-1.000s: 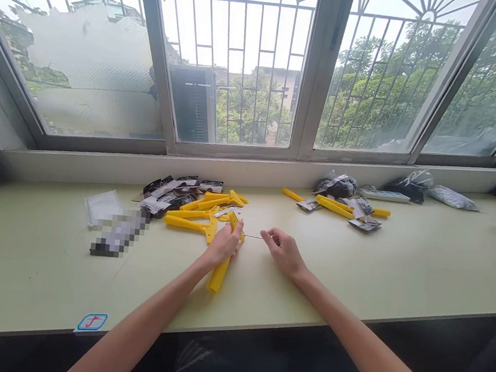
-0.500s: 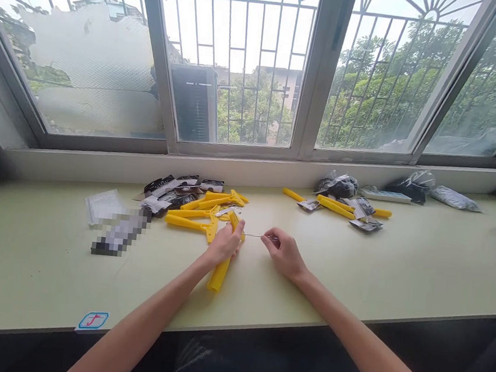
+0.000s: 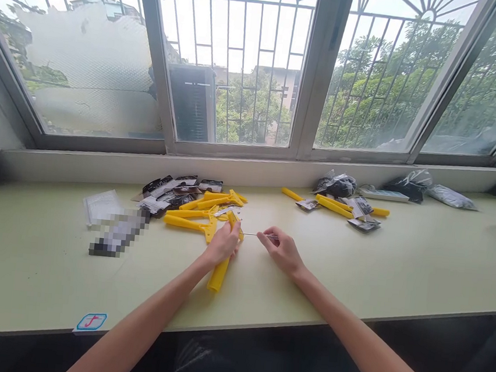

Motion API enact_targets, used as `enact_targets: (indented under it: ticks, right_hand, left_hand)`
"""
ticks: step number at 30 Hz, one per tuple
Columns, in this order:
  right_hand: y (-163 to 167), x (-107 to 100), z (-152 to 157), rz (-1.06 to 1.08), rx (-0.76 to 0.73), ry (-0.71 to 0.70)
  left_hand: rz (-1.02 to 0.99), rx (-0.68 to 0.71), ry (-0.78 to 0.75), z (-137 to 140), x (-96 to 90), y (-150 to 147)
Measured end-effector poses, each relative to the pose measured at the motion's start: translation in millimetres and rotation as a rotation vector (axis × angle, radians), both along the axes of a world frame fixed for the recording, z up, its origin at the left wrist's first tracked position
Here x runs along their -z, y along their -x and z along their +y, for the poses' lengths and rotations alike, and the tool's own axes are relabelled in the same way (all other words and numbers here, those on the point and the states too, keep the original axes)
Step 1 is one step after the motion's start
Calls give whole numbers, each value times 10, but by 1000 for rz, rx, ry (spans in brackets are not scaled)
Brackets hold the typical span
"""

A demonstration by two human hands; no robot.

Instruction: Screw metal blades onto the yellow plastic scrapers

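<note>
My left hand [image 3: 222,244] is closed around a yellow plastic scraper [image 3: 219,277], whose tubular handle points down toward me. Fingers hide the middle of it. From the right, my right hand [image 3: 284,252] pinches a thin screwdriver [image 3: 250,234], its metal shaft lying level. The shaft's tip meets the scraper's head, though the exact contact is too small to make out. Just beyond my left hand, several more yellow scrapers [image 3: 187,225] lie in a loose pile, with small metal bits [image 3: 237,211] near them.
Black-and-white packets [image 3: 172,190] are heaped at the back left, near a clear plastic bag [image 3: 102,207] and a blurred-out item [image 3: 119,235]. Back right are yellow handles [image 3: 334,206], small packets [image 3: 363,223], black bags [image 3: 336,184] and a power strip [image 3: 385,195]. A label [image 3: 91,322] marks the table's front edge.
My right hand has shifted very slightly left, with the screwdriver still against the scraper. My left hand keeps its hold. The view has moved a touch.
</note>
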State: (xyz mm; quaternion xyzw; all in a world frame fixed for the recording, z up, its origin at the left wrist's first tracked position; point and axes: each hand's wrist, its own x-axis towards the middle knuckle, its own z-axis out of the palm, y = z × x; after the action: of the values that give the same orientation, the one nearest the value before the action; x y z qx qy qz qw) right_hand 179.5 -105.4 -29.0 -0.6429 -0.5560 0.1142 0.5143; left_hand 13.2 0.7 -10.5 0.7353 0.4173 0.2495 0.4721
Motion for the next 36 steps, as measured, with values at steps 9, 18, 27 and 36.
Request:
enact_targets:
  ticks: [9,18,27,36]
  right_hand:
    - [-65,48,41,-6,76,-21]
    - [-44,52,21,-189,47,-26]
    - [-25,82,31,-272,-7,-60]
    - [-33,79,19,-264,-5,-51]
  left_hand:
    - [246,-86,-442,17,-225,98]
    - [509,4,-558,85,-122,123]
    - [728,-106,-630,-112,-210,76]
    - [813,-87,-704,-132,-116,38]
